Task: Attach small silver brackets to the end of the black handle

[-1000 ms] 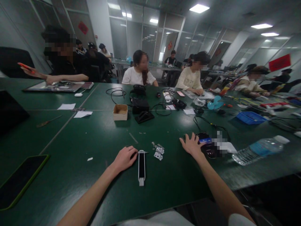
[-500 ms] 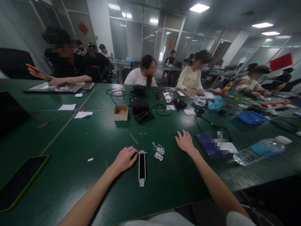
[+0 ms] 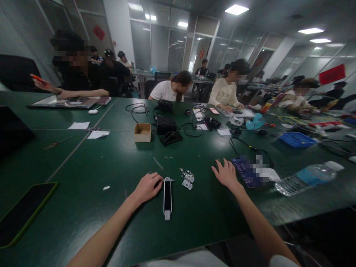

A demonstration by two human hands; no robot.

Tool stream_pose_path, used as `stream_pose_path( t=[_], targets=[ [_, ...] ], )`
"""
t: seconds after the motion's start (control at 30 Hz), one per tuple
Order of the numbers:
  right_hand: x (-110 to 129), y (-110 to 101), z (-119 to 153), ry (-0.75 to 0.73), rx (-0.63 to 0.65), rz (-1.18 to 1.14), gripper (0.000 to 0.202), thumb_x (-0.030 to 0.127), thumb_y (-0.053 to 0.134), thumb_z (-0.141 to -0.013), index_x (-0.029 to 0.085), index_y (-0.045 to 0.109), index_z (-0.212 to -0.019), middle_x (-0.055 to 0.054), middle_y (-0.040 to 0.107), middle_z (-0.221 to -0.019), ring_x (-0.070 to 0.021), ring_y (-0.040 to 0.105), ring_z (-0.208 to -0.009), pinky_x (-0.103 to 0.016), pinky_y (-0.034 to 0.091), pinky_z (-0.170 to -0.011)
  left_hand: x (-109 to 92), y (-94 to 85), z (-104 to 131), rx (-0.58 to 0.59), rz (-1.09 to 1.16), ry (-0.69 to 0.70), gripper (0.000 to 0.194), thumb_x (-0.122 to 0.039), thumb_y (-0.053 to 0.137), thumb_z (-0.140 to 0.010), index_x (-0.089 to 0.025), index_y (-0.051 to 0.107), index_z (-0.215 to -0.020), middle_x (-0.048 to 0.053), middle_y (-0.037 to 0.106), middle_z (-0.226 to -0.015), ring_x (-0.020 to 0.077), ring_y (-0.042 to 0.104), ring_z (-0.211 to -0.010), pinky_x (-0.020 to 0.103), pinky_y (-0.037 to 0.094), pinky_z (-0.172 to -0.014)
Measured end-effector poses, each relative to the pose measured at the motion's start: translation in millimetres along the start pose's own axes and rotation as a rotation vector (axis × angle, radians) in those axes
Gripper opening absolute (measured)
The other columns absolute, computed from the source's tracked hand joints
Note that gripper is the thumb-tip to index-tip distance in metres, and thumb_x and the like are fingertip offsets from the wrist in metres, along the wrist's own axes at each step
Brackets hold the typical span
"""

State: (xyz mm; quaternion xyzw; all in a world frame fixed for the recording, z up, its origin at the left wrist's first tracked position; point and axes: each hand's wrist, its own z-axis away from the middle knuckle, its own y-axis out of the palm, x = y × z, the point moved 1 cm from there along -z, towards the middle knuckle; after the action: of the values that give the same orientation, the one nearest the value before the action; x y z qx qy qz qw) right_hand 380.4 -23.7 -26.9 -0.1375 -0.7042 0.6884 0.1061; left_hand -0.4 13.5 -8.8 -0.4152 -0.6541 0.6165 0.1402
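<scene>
My left hand rests on the green table, its fingers together and curled. Their tips meet the left end of a thin crosspiece on a slim white-framed device with a black face; whether they grip anything is hidden. Small metal plates and several tiny nut-like rings lie in a loose group to the right of the device. My right hand is open, palm down with fingers spread, holding nothing. It lies just left of a lit phone.
A water bottle lies on its side at the right, near a blue tray. A small open box and black devices stand ahead. Another phone is at the left. Several people sit across the table.
My right hand has slid right and slightly towards me, closer to the lit phone, whose screen has brightened. My left hand and the small parts stay put. A person opposite has lowered their head.
</scene>
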Motion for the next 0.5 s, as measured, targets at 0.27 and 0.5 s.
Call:
stream_pose_path(
  t=[0.27, 0.5],
  targets=[
    [-9, -5, 18, 0.068, 0.053, -0.023, 0.063, 0.056, 0.024, -0.09, 0.02, 0.032, -0.141, -0.015, 0.021, -0.146, -0.0376, 0.018, -0.134, -0.051, 0.02, -0.105, -1, -1.8, -1, 0.003, 0.015, 0.002, 0.022, -0.024, 0.04, -0.092, -0.018, 0.06, -0.098, 0.004, 0.061, -0.091, 0.0148, 0.057, -0.077, 0.028, 0.042, -0.072],
    [-15, -8, 33, 0.096, 0.084, -0.044, 0.063, 0.056, 0.023, -0.09, 0.021, 0.031, -0.141, -0.014, 0.019, -0.147, -0.038, 0.015, -0.135, -0.052, 0.02, -0.105, -1, -2.6, -1, -0.003, 0.008, 0.002, 0.021, -0.024, 0.041, -0.092, -0.018, 0.06, -0.097, 0.004, 0.061, -0.09, 0.0148, 0.057, -0.077, 0.027, 0.042, -0.072]
  ],
)
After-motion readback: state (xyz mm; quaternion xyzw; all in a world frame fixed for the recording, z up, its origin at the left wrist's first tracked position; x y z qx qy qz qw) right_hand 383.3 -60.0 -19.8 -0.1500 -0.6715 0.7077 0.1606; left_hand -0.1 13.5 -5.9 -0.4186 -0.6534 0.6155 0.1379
